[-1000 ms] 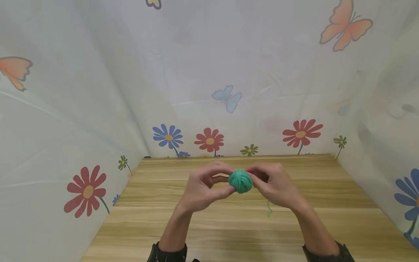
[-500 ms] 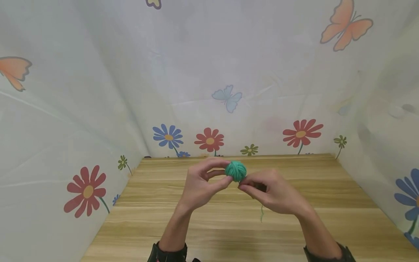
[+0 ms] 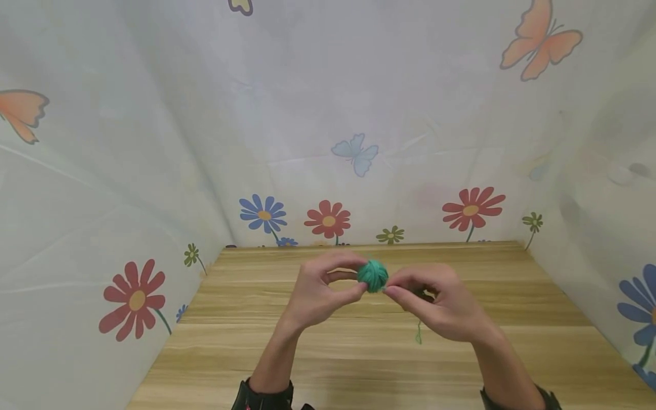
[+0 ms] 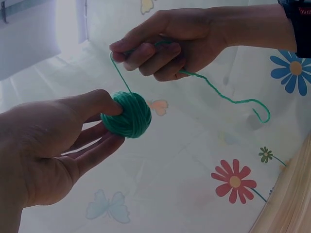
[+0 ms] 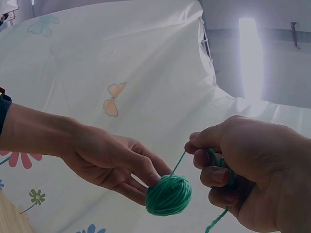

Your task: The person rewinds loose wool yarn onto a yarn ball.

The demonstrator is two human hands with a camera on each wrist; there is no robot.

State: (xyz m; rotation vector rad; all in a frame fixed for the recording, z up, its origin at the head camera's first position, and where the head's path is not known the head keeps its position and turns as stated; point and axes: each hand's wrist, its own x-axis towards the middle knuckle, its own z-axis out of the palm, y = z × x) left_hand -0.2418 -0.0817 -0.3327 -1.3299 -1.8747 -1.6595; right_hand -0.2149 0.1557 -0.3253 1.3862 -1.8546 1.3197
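A small green ball of yarn (image 3: 373,276) is held above the table between the thumb and fingers of my left hand (image 3: 323,290). Close by on its right, my right hand (image 3: 438,299) pinches the yarn strand between thumb and forefinger, its other fingers curled around more of it. In the left wrist view a short taut strand (image 4: 121,74) runs from the ball (image 4: 130,116) up to the right fingertips. The loose yarn tail (image 4: 233,100) leaves the bottom of that fist and hangs free, ending in a hook. The right wrist view shows the wound ball (image 5: 169,196) from its other side.
Beneath both hands lies a wood-grain tabletop (image 3: 328,364). White sheeting (image 3: 307,85) printed with flowers and butterflies encloses the table at the back and both sides. A bright light (image 5: 251,58) shows beyond the sheeting's edge.
My right hand has gone from close against the ball, down below it, then to its right, moving around it with the strand. The ball has turned and shifted slightly in my left hand.
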